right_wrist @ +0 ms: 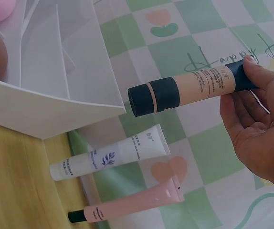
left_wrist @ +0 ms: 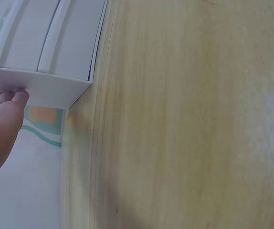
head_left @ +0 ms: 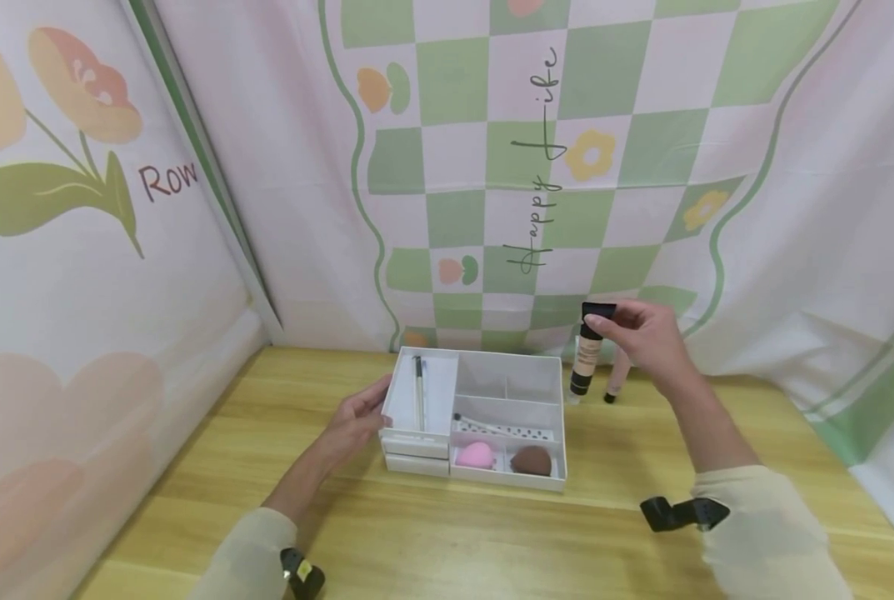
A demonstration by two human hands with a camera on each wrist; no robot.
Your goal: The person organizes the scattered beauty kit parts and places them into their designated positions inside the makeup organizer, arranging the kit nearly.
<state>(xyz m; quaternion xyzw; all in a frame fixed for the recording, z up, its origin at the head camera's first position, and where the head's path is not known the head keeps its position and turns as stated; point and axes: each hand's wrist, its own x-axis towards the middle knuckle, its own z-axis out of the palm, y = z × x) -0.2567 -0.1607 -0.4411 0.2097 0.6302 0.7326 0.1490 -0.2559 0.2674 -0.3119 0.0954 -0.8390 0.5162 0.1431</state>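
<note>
My right hand [head_left: 652, 337] pinches a beige foundation tube [right_wrist: 201, 88] by its flat black end, thumb on one side and fingers on the other. The tube hangs cap down just right of a white desktop organizer [head_left: 508, 360], above the table. My left hand [head_left: 352, 425] rests against the organizer's left side, fingertips on the side wall in the left wrist view. Inside the organizer lie a pink makeup sponge [head_left: 476, 455], a brown makeup sponge [head_left: 531, 460] and a thin brush [head_left: 484, 425]. A pen-like stick [head_left: 420, 392] lies on its left top panel.
A white tube [right_wrist: 110, 152] and a pink tube [right_wrist: 132, 204] stand on their caps right of the organizer, near the back curtain [head_left: 454, 167]. Two drawers [head_left: 417, 462] form the organizer's lower left front. Wooden table [head_left: 447, 542] spreads in front. Patterned fabric hangs at the left.
</note>
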